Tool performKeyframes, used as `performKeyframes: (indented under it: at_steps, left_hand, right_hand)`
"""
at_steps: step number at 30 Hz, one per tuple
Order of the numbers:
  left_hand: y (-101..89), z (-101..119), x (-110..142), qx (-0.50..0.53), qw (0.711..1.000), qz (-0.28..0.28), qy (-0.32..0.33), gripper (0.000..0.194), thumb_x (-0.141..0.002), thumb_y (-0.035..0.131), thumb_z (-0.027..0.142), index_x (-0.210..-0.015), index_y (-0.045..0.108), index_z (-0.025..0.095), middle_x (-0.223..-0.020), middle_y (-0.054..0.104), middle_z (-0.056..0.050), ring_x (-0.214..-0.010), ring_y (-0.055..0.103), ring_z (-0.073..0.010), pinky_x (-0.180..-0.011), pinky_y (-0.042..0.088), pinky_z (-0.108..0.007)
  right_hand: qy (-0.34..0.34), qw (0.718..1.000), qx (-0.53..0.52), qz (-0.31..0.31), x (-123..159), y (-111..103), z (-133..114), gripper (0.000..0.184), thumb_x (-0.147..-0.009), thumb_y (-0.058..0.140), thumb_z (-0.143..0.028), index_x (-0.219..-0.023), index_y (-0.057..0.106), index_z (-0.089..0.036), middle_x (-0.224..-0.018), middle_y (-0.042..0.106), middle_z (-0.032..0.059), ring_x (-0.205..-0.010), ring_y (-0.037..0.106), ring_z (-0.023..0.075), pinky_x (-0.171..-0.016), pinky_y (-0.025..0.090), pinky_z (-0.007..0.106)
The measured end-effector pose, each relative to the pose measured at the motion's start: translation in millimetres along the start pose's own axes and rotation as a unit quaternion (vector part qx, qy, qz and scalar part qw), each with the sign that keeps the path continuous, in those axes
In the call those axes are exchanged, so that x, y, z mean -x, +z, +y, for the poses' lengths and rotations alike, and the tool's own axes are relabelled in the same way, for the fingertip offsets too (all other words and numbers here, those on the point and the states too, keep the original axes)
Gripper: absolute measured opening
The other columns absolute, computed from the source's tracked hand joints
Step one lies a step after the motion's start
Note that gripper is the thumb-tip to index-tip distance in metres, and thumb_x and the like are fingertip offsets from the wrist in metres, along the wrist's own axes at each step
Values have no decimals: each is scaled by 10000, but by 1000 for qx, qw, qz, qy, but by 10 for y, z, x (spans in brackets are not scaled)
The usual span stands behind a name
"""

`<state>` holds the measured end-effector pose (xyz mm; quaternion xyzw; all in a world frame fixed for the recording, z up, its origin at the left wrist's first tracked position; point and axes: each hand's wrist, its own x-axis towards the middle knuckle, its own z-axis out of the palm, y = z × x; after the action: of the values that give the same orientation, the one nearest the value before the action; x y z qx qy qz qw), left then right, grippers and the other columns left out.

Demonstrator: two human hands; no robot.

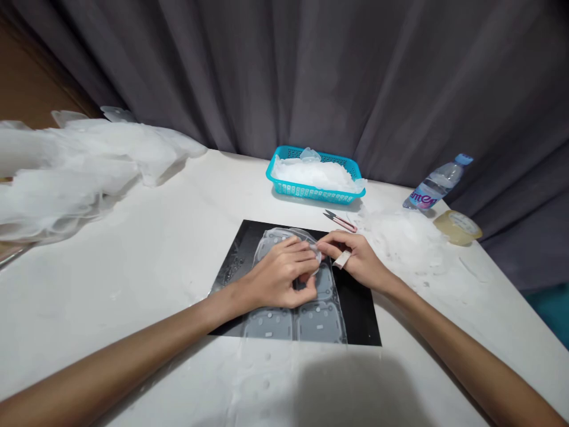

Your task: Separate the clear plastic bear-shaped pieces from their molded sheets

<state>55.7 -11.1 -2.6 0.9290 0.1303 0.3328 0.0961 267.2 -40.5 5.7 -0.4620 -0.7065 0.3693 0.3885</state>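
Observation:
A translucent moulded plastic sheet (317, 329) with rounded panels, small slots and dots lies over a black mat (365, 317) and runs past its near edge. My left hand (287, 270) is over the upper panels, its fingers curled around a lifted clear piece (318, 252). From the other side, my right hand (358, 258) pinches that piece's right edge between thumb and forefinger. A whitish strip (342, 259) is wrapped on one right finger. My left hand hides part of the piece, so I cannot tell whether it is still joined to the sheet.
Behind the mat stands a blue basket (317, 194) of translucent pieces. Pink-handled thread snips (341, 221) lie nearer, beside a pile of clear scraps (404, 237). A water bottle (433, 187) and tape roll (459, 228) stand at right. Translucent sheets (89, 160) heap at left.

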Motion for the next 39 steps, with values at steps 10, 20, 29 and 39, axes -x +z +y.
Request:
performKeyframes:
  at_steps: [10,20,29,39]
  left_hand:
    - [3,39,37,24,986,-58,153,216,-696,571,64,-685,459,248,-643,553,6,-625,527,-196,-673,461,-337]
    - [6,-41,35,43,997,-54,38,134,-879,575,136,-778,623,208,-751,665,-39,-747,644,-216,-751,522,-339]
    - [-86,-41,-17,127,988,-85,-11,162,-813,528,97,-724,591,217,-678,627,-9,-682,615,-187,-724,520,-313]
    - [-58,-246,64,31,936,151,-315,218,-1014,500,344,-901,614,198,-930,684,-57,-930,609,-230,-918,454,-399]
  right_hand:
    - [-66,964,245,77,-122,175,218,198,-1064,495,-290,-911,604,-229,-928,697,40,-889,610,210,-803,433,344]
    - [1,993,110,53,-56,48,-61,245,-936,705,-420,-797,648,-226,-746,651,-23,-689,552,149,-662,409,293]
    - [-16,990,143,11,-39,-2,149,158,-928,686,-336,-1030,668,-216,-1059,658,52,-1052,584,228,-961,444,391]
    - [-24,996,88,-8,-21,121,176,227,-947,641,-190,-1162,703,-230,-1017,676,47,-1019,588,234,-916,436,382]
